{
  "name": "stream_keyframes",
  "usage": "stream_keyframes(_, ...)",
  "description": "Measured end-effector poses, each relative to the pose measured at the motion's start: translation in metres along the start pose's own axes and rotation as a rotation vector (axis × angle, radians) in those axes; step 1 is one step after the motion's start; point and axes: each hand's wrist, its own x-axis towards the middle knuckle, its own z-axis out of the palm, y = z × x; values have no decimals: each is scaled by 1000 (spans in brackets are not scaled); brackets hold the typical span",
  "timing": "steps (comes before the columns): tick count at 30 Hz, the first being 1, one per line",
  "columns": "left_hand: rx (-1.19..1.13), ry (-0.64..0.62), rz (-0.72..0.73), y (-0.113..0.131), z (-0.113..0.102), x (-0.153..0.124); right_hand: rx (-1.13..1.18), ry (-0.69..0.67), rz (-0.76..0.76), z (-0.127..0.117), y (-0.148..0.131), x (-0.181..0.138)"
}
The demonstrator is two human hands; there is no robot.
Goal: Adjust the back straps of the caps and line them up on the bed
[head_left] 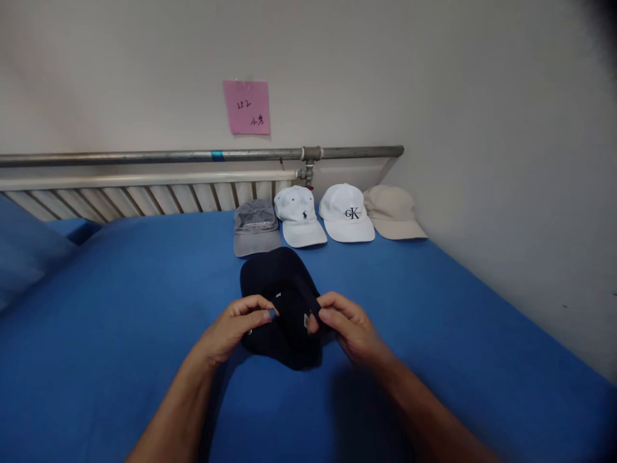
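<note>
A dark navy baseball cap (pixel 284 273) is held over the blue sheet, its hollow inside facing me and its brim toward the far side. My left hand (pixel 243 325) is closed on the cap's left edge, thumb and fingers pinched together. On the opposite edge, my right hand (pixel 349 325) pinches the cap's rim between thumb and fingers. A small white label shows inside the cap. Just beyond it, a grey cap (pixel 255 225) sits on the sheet.
Along the back stand a white cap with a small dark logo (pixel 299 215), a white lettered cap (pixel 346 212) and a beige cap (pixel 393 212). Behind are a radiator (pixel 173 198) and a metal pipe (pixel 159 157). A pink note (pixel 247 108) hangs on the wall. Blue bedding (pixel 120 289) spreads around.
</note>
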Motion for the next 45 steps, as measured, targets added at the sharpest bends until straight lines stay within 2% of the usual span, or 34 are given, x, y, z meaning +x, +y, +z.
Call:
stream_keyframes(4, 54, -30, 13, 0, 0, -1, -116, -62, 43, 3, -1, -2)
stream_keyframes(7, 53, -81, 12, 0, 1, -1, -181, -80, 20, 6, 1, -1)
stream_keyframes(12, -22, -173, -17, -2, 3, -2, -250, -117, 8, 8, 5, 0)
stream_keyframes(17, -84, -53, -30, -2, 5, 2, -281, -183, 12, 7, 5, -1)
stream_keyframes(20, -96, 13, -38, -4, 8, 3, -291, -167, 46, 7, 2, 0)
stream_keyframes(24, 45, -33, -30, -3, 15, 0, -231, -41, 74, 15, -8, 5)
stream_keyframes(29, 213, -26, 52, 0, 21, -4, -327, -21, 101, 32, -19, 14)
stream_keyframes(33, 277, -6, 80, 1, 19, -4, -237, 14, 174, 38, -15, 23)
stream_keyframes(37, 243, -18, 79, 4, 14, -5, -199, 52, 147, 36, -11, 32)
stream_keyframes(41, 243, -162, 54, 7, 6, -9, 214, 90, 191, 27, -10, 37)
stream_keyframes(43, 247, -242, 14, 8, 2, -11, 361, 43, 245, 22, -8, 37)
stream_keyframes(45, 237, -266, -2, 8, -1, -12, 421, -10, 271, 17, -5, 36)
